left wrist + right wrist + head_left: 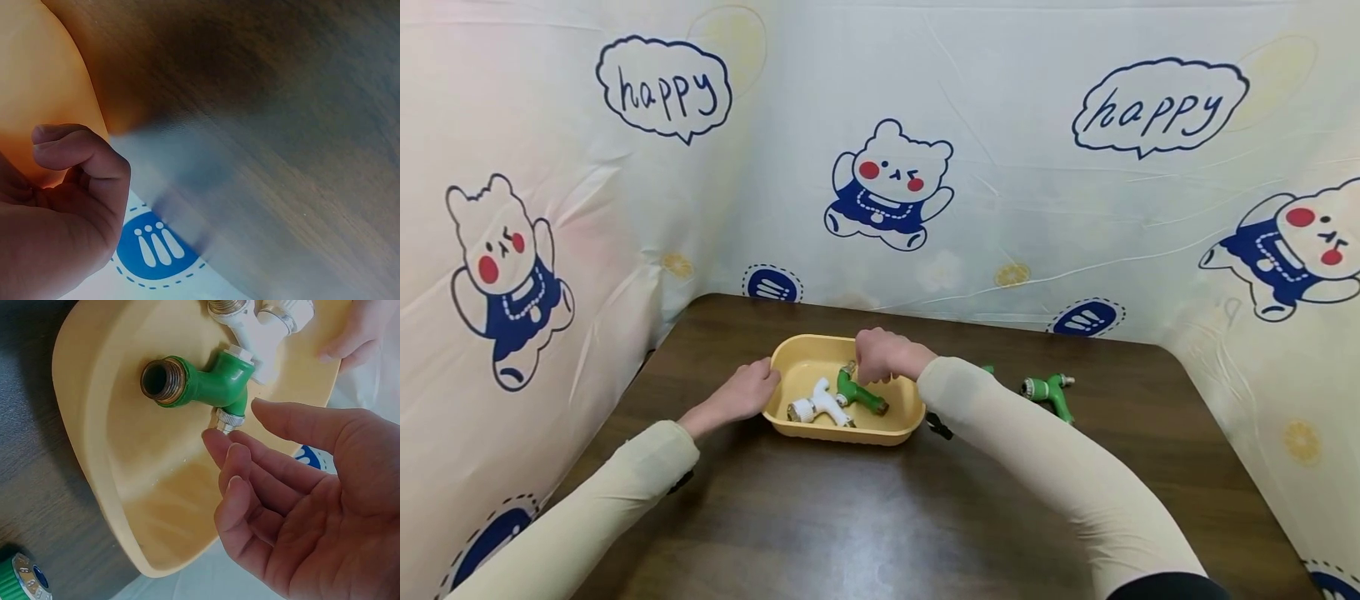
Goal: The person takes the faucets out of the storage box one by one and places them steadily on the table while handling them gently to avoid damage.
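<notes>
A yellow plastic basin [880,435] stands on the table, with my left hand [748,390] gripping its left rim. Inside lie a green angle-shaped tap [863,395] with a threaded brass end and a white tap [822,406] beside it. My right hand [887,357] is over the far right part of the basin, holding nothing. In the right wrist view, its thumb stands apart from its loosely bent fingers [234,503], whose tips are right at the metal nozzle of the green tap. The left wrist view shows the thumb bent by the basin wall [50,75].
Right of the basin, another green tap [1054,393] lies on the brown wooden table [850,517]. A further green piece [988,368] shows just past the right sleeve, mostly hidden. Printed cloth [1015,192] hangs behind and at both sides.
</notes>
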Demonstrator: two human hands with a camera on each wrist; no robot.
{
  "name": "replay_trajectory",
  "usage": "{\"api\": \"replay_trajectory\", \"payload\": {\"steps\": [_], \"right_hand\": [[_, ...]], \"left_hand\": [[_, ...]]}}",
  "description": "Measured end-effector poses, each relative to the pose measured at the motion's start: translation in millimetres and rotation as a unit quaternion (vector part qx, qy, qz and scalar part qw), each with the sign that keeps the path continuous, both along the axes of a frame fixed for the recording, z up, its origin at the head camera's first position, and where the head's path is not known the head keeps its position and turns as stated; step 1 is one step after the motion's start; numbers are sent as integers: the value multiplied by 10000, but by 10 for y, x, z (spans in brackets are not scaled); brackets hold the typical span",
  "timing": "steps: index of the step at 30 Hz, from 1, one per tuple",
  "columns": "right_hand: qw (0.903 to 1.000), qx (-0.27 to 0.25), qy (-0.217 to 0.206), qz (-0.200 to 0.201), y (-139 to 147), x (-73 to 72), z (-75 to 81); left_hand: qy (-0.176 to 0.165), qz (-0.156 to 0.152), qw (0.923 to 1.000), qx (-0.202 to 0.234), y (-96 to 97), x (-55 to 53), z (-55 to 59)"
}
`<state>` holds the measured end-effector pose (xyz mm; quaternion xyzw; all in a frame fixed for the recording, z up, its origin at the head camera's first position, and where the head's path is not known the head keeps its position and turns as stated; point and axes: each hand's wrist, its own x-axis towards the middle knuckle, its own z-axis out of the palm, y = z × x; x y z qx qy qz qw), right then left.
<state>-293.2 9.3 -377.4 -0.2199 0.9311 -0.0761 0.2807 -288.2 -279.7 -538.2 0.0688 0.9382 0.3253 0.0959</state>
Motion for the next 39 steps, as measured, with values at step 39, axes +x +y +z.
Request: {"api": "replay_trajectory", "payload": {"steps": [39], "right_hand": [[9995,254,-167,26,-160,24,-174]], "left_hand": [[136,-75,9999,63,123,203,240]]}}
